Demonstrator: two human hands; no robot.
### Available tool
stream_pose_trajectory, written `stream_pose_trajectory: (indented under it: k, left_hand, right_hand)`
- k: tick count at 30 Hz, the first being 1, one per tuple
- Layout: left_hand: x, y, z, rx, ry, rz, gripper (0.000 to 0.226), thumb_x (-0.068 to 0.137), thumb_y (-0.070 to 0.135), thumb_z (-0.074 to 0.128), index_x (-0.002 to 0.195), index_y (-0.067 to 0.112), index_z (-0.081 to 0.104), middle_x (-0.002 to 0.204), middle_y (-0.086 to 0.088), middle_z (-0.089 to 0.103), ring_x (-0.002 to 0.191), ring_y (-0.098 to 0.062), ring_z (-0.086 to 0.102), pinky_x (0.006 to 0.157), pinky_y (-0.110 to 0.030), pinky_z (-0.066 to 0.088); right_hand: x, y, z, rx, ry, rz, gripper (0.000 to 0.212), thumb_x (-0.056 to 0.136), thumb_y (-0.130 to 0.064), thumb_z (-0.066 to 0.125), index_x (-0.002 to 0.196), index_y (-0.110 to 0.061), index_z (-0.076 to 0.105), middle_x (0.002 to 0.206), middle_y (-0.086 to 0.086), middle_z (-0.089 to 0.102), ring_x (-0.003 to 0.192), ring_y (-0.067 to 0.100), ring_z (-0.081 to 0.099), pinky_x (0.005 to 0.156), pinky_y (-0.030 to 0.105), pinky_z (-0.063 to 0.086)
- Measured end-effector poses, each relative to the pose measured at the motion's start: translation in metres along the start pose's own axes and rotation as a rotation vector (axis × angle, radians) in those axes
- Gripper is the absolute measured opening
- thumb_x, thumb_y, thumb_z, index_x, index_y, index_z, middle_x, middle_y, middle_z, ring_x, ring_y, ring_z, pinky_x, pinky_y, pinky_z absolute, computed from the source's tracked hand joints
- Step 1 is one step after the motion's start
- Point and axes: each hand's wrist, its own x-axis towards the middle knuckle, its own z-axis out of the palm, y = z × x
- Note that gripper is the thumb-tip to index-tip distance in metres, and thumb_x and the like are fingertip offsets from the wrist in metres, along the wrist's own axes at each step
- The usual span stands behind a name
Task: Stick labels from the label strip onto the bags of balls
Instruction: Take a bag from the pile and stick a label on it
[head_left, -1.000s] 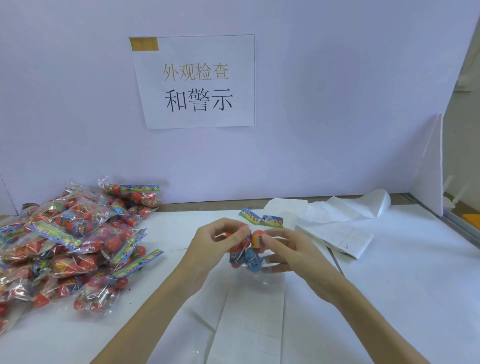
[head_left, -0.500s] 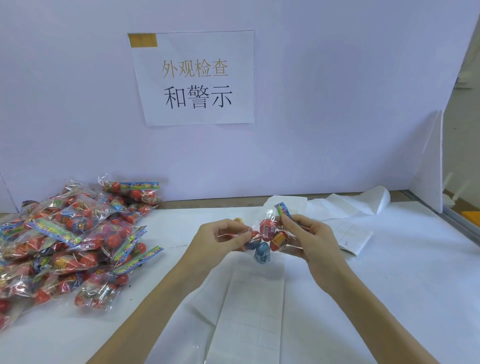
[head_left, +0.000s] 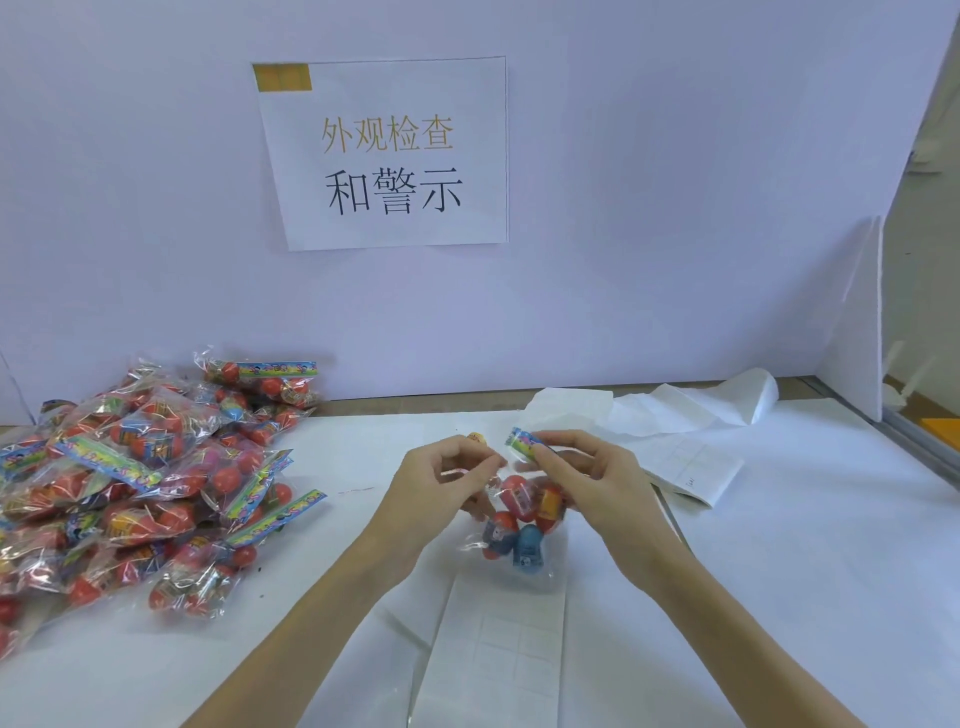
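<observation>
This looks like a packing or inspection station in a small factory: a printed Chinese sign (head_left: 384, 156) is taped to a plain partition wall (head_left: 675, 208) above a white-covered bench (head_left: 805, 545). A heap of identical bagged toy balls (head_left: 140, 483) lies at the left, with sheets of label backing paper (head_left: 675, 415) near the wall

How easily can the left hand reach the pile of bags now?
Probably not at once: the left hand and right hand both hold a bag. The way to the pile looks free.

Paper sign (head_left: 384, 150) with Chinese characters on pale wall (head_left: 675, 208).
</observation>
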Motion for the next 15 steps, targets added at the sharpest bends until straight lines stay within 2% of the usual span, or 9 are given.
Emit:
stream_pose_trajectory:
  k: [2, 3, 6, 8, 9, 12, 15]
  left_hand:
    - [0.0025, 0.0001, -0.0012, -0.063, 0.073, 0.001, 0.009, 0.098, 0.016, 0.070, 0.093, 0.012, 0.077, 0.086, -0.008, 0.074, 0.065, -0.023, 0.068, 0.064, -0.028, 0.057]
    - [0.0034, 0.0006, -0.0015, -0.068, 0.084, 0.003, 0.010, 0.098, 0.020, 0.070, 0.097, 0.012, 0.077, 0.086, -0.007, 0.075, 0.067, -0.023, 0.069, 0.064, -0.028, 0.057]
    - [0.0016, 0.0012, 0.0014, 0.007, 0.015, -0.012, 0.019, 0.091, 0.035, 0.076, 0.101, 0.019, 0.078, 0.087, 0.000, 0.076, 0.068, -0.015, 0.068, 0.062, -0.027, 0.057]
    - [-0.0006, -0.0018, 0.0047, 0.080, -0.035, -0.006, 0.010, 0.091, 0.029, 0.078, 0.096, 0.020, 0.078, 0.084, 0.003, 0.075, 0.067, -0.011, 0.066, 0.060, -0.025, 0.055]
    - [-0.0010, -0.0035, 0.0055, 0.087, -0.037, 0.000, 0.007, 0.093, 0.025, 0.077, 0.093, 0.018, 0.077, 0.083, 0.003, 0.075, 0.067, -0.010, 0.065, 0.060, -0.025, 0.054]
    - [0.0005, -0.0041, 0.0030, 0.037, 0.031, -0.005, 0.010, 0.097, 0.020, 0.073, 0.092, 0.011, 0.071, 0.078, 0.002, 0.071, 0.068, -0.015, 0.065, 0.064, -0.028, 0.056]
    - [0.0034, -0.0021, 0.0016, 0.018, 0.090, -0.020, 0.016, 0.098, 0.022, 0.071, 0.091, 0.007, 0.068, 0.079, -0.004, 0.072, 0.068, -0.015, 0.066, 0.068, -0.030, 0.057]
  right_hand:
    - [0.0004, -0.0020, -0.0035, 0.078, -0.034, 0.043, 0.021, 0.096, -0.026, 0.074, 0.115, -0.018, 0.076, 0.101, 0.004, 0.082, 0.094, 0.020, 0.079, 0.075, 0.025, 0.060]
    - [0.0010, -0.0021, -0.0048, 0.067, -0.034, 0.050, 0.020, 0.096, -0.024, 0.074, 0.114, -0.015, 0.076, 0.100, 0.004, 0.082, 0.095, 0.021, 0.079, 0.076, 0.025, 0.060]
    - [0.0012, 0.0038, -0.0030, -0.043, 0.004, 0.025, 0.006, 0.094, -0.020, 0.077, 0.096, -0.018, 0.083, 0.092, 0.000, 0.082, 0.089, 0.019, 0.079, 0.074, 0.025, 0.061]
    - [0.0018, 0.0068, 0.0000, -0.110, 0.038, -0.001, 0.007, 0.092, -0.022, 0.079, 0.088, -0.023, 0.084, 0.088, -0.003, 0.081, 0.084, 0.016, 0.078, 0.073, 0.025, 0.063]
    - [0.0023, 0.0078, 0.0005, -0.108, 0.045, -0.001, 0.005, 0.092, -0.024, 0.079, 0.090, -0.024, 0.084, 0.088, -0.003, 0.081, 0.083, 0.017, 0.079, 0.072, 0.025, 0.063]
    - [0.0031, 0.0051, 0.0011, 0.049, -0.001, 0.085, 0.021, 0.097, -0.033, 0.073, 0.108, -0.017, 0.080, 0.094, 0.006, 0.082, 0.087, 0.022, 0.080, 0.073, 0.026, 0.063]
    - [0.0024, 0.0047, 0.0000, 0.091, -0.057, 0.126, 0.027, 0.101, -0.031, 0.066, 0.101, -0.009, 0.083, 0.095, 0.014, 0.081, 0.085, 0.026, 0.079, 0.073, 0.027, 0.063]
